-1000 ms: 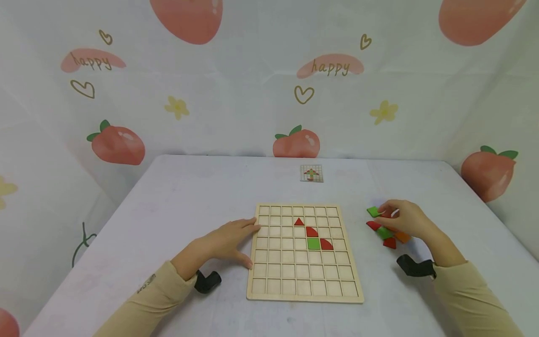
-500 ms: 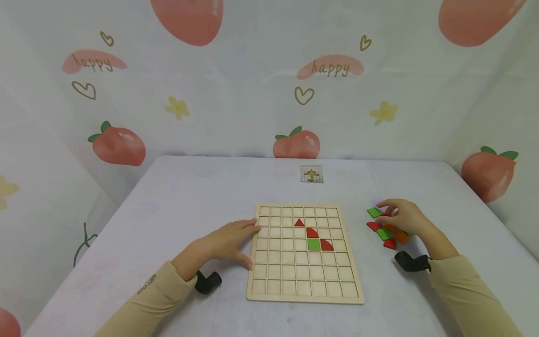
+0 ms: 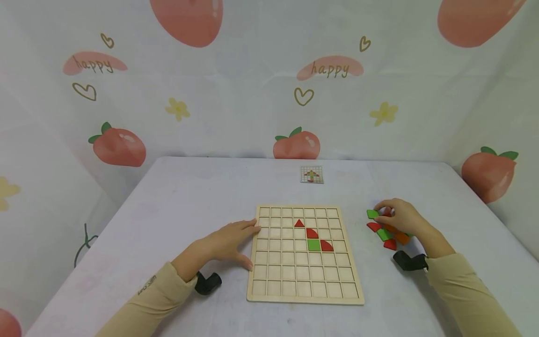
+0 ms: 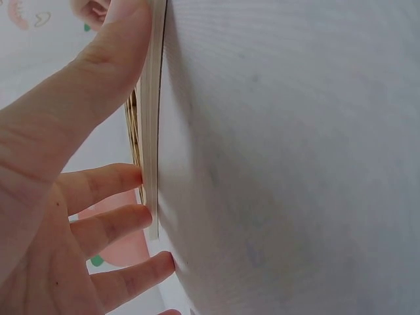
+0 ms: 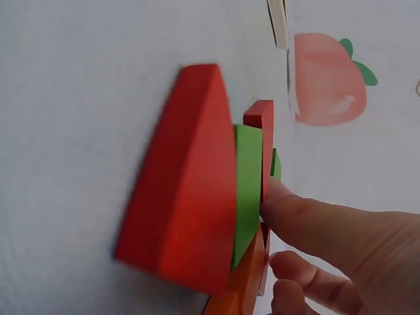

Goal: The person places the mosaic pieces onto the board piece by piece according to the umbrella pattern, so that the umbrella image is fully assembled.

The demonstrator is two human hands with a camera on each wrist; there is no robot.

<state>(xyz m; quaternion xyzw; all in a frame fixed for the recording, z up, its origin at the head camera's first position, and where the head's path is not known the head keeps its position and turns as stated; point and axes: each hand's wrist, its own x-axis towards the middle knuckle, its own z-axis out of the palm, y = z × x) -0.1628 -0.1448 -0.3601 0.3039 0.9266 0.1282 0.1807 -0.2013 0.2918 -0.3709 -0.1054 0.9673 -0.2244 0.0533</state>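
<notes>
A wooden grid board lies flat on the table, holding a red triangle, two red quarter-circles and a green square. Against its left edge rests my left hand, fingers spread and thumb apart; the left wrist view shows the thumb touching the board's side. Right of the board, my right hand reaches over a loose pile, thumb and index finger pinching a green square tile. My thumb hides part of this contact in the right wrist view.
Beside the right hand lie a red quarter-circle, a green tile, an orange tile and another red piece. A small pattern card lies behind the board, before a printed cloth backdrop.
My right hand has shifted slightly left, its fingertips closing in on the green square tile, which has turned a little. The left hand and board stay put.
</notes>
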